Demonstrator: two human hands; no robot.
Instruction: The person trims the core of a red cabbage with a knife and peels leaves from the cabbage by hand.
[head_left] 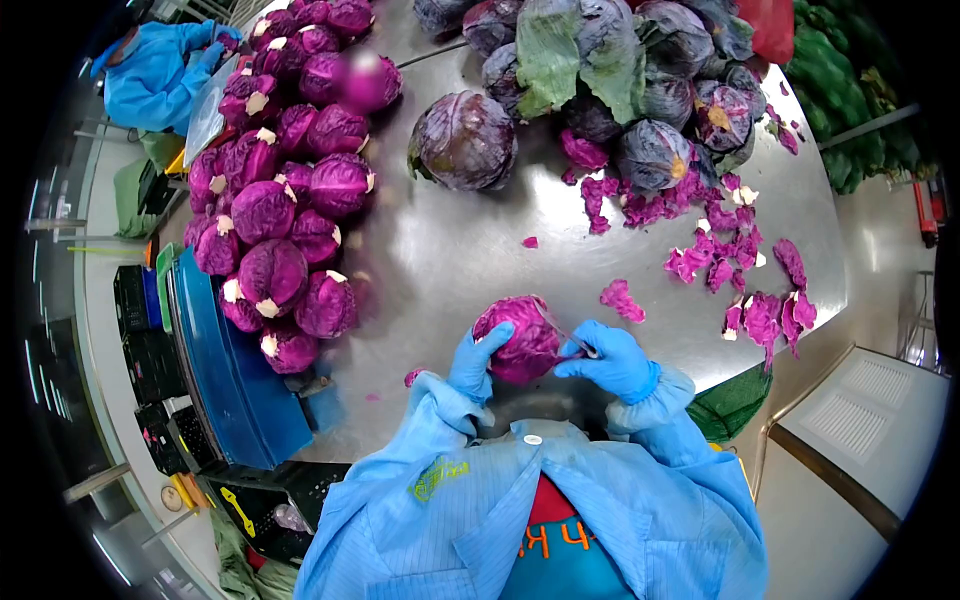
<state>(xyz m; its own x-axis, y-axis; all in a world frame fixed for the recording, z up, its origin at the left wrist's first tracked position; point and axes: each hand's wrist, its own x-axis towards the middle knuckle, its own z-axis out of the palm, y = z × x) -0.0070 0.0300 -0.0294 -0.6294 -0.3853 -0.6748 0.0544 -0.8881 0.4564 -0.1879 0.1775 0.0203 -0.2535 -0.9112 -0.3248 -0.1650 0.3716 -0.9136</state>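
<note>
A trimmed red cabbage (517, 338), bright purple, is held just above the near edge of the metal table (450, 255). My left hand (480, 362), in a blue glove, grips it from its left side with the thumb over the leaves. My right hand (612, 362), also gloved, is closed around a small knife (577, 345), whose thin blade reaches to the right side of the cabbage; its handle is mostly hidden by my fingers. A loose purple leaf scrap (622, 299) lies beyond my right hand.
Trimmed red cabbages (273, 275) are piled at the left. Dark untrimmed cabbages (655, 155) are heaped at the back, one large cabbage (463, 141) apart from them. Leaf scraps (738, 240) litter the right side. A blue bin (235, 370) stands left; a co-worker (155, 75) is at far left.
</note>
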